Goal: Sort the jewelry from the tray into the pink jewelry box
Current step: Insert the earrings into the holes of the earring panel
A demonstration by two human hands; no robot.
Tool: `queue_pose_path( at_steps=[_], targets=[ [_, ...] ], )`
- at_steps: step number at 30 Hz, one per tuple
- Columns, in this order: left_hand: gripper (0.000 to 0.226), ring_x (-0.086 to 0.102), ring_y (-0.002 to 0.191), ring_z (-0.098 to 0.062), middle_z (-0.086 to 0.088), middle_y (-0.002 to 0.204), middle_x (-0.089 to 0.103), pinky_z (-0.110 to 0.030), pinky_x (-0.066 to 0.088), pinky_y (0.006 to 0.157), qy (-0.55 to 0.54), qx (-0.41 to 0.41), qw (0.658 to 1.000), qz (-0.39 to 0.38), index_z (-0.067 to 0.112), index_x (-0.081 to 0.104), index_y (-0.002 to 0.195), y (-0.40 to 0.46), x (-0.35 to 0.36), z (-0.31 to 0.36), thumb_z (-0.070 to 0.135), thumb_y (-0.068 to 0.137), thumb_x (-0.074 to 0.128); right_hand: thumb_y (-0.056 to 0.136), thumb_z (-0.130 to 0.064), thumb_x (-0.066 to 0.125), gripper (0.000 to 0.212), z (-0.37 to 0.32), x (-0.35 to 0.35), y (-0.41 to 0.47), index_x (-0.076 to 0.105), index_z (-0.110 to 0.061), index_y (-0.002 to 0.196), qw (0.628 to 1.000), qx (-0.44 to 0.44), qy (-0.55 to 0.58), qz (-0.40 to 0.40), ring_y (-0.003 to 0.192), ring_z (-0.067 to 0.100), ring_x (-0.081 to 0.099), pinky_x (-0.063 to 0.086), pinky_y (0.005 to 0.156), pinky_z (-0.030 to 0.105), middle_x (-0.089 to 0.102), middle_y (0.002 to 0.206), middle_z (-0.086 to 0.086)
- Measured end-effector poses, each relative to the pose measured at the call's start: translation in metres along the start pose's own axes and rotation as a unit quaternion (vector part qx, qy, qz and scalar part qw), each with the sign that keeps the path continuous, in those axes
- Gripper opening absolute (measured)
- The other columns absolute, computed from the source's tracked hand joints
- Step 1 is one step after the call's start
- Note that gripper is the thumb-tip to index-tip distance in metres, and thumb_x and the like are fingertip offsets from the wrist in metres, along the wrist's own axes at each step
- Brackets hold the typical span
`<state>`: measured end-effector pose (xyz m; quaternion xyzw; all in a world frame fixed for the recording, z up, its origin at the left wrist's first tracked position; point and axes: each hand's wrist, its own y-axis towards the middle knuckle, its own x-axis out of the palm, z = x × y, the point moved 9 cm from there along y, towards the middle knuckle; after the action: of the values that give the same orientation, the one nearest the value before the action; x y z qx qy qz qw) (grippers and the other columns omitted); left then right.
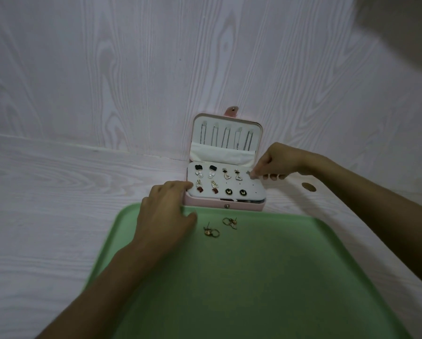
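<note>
Right hand [277, 165] pinches an earring [252, 176] (small) over the jewelry box [225, 206].

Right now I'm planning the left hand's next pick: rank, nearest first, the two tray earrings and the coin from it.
From the left hand:
1. Left hoop earring, on the tray beside the hand.
2. Right hoop earring, further right on the tray.
3. Coin, on the table, far right.

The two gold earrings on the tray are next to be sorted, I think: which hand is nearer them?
Left. The left hand rests just beside the gold earrings on the tray; the right hand is up at the jewelry box.
</note>
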<state>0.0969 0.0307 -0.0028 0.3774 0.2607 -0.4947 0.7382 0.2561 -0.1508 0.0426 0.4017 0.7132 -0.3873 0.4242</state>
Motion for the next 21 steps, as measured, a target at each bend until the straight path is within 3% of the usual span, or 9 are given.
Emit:
queue_pose_path(
  at_steps=[6,9,13,18,21],
  targets=[
    [0.061,0.031,0.131,-0.014,0.007,0.142,0.042,-0.032,0.026,0.105,0.003,-0.004,1.0,-0.007,0.028,0.039,0.14,0.0,0.001,-0.001,0.025,0.085,0.065,0.076,-0.025,0.077,0.029,0.021,0.012,-0.007,0.072,-0.002,0.092,0.981,0.062,0.175,0.053,0.054,0.008,0.047,0.039,0.047,0.017,0.062,0.071,0.004],
    [0.062,0.032,0.131,-0.015,0.006,0.142,0.043,-0.032,0.026,0.105,0.003,-0.008,1.0,-0.009,0.027,0.039,0.14,0.001,0.001,-0.002,0.024,0.084,0.066,0.072,-0.024,0.079,0.028,0.031,0.016,-0.012,0.074,-0.005,0.093,0.963,0.055,0.236,0.12,0.053,0.008,0.048,0.04,0.046,0.017,0.067,0.076,0.006],
    [0.058,0.033,0.129,-0.016,0.006,0.139,0.046,-0.033,0.027,0.103,-0.008,-0.008,1.0,0.001,0.028,0.044,0.137,0.0,-0.002,-0.003,0.019,0.083,0.064,0.074,-0.026,0.078,0.019,0.029,0.013,-0.023,0.076,-0.011,0.086,0.949,-0.013,0.21,0.235,0.045,0.007,0.052,0.045,0.054,0.02,0.072,0.075,0.006],
    [0.032,0.043,0.117,-0.018,0.006,0.121,0.058,-0.033,0.032,0.091,-0.038,0.013,0.998,0.052,0.031,0.064,0.107,0.0,-0.02,0.005,0.009,0.084,0.059,0.086,-0.03,0.066,0.02,0.026,0.014,-0.037,0.076,-0.013,0.09,0.95,-0.047,0.173,0.255,0.036,0.0,0.051,0.047,0.059,0.022,0.074,0.08,0.009],
    [0.025,0.051,0.097,-0.01,0.013,0.101,0.063,-0.025,0.036,0.07,-0.048,0.019,0.998,0.036,0.035,0.067,0.088,-0.001,-0.025,0.012,0.011,0.083,0.059,0.089,-0.038,0.059,0.029,0.019,0.003,-0.063,0.076,-0.015,0.09,0.939,-0.042,0.125,0.318,0.042,-0.001,0.051,0.042,0.053,0.017,0.074,0.08,0.004]
  ],
)
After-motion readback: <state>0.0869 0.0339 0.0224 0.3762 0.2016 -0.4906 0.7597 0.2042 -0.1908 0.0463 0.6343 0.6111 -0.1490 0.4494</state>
